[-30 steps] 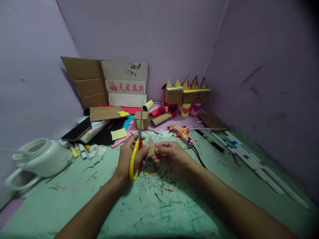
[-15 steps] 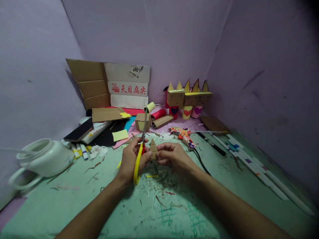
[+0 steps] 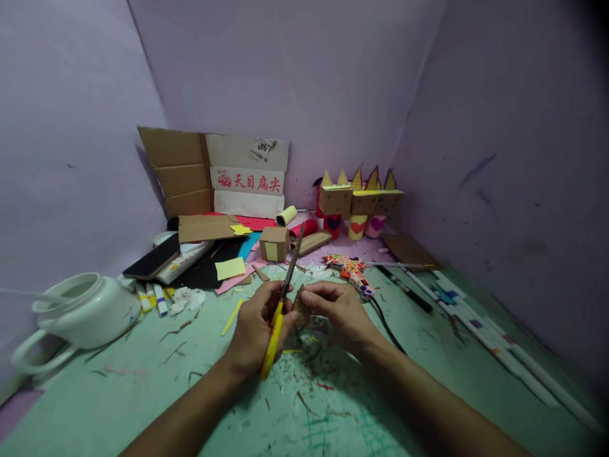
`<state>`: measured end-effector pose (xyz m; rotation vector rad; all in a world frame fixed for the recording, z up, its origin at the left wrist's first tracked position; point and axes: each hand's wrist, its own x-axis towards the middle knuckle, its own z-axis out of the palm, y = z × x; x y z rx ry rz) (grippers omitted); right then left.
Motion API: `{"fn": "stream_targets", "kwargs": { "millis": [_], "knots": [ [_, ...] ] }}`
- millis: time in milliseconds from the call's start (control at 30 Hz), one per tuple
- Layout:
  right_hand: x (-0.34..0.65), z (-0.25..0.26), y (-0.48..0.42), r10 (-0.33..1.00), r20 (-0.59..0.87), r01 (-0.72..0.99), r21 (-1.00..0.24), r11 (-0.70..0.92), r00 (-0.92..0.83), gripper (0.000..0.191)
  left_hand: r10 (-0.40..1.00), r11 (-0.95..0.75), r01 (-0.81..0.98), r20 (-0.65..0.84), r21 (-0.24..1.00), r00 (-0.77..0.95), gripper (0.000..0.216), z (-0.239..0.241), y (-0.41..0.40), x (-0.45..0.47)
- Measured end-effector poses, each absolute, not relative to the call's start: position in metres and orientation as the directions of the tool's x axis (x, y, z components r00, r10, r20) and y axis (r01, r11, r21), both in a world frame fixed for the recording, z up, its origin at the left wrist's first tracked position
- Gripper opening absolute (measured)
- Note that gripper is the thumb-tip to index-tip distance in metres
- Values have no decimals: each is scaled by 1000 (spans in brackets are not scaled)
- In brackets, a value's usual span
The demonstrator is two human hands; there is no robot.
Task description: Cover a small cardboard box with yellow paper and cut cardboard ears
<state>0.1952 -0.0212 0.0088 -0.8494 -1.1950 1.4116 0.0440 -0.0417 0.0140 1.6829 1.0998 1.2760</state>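
Observation:
My left hand (image 3: pixel 251 325) is closed round scissors (image 3: pixel 273 346) with yellow handles, their blades pointing up and away from me. The thumb of that hand reaches the lower left side of a small pointed cardboard piece (image 3: pixel 300 312). Pinched in the fingers of my right hand (image 3: pixel 337 310), the same piece stands tilted between both hands, partly hidden by the fingers. Beyond them sits a small cardboard box (image 3: pixel 275 244) with a pale yellow patch on its front.
A white pot (image 3: pixel 85 317) stands at left, near a dark phone (image 3: pixel 153 256). Box-headed cardboard figures (image 3: pixel 365 203) are lined up behind. A patterned glue gun (image 3: pixel 349 270) and its cord lie right of centre, with white rods (image 3: pixel 495 343) further right. Scraps litter the green tabletop (image 3: pixel 157 393).
My right hand has turned the cardboard piece, so its ridged face no longer shows plainly. The scissors now lean more to the right. The view has tipped slightly upward.

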Motion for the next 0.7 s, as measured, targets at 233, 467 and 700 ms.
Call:
{"fn": "stream_targets", "kwargs": {
  "millis": [233,467,700],
  "knots": [
    [195,3,-20,978,86,-280,-960,31,-188,15,919,-387,215,354,897,176,31,11,-40,41],
    [195,5,-21,983,74,-292,-956,22,-168,16,924,-374,191,347,908,161,31,11,-39,42],
    [193,11,-24,993,87,-215,-974,68,-83,19,933,-357,207,340,911,117,28,17,-43,46]
  ]
}}
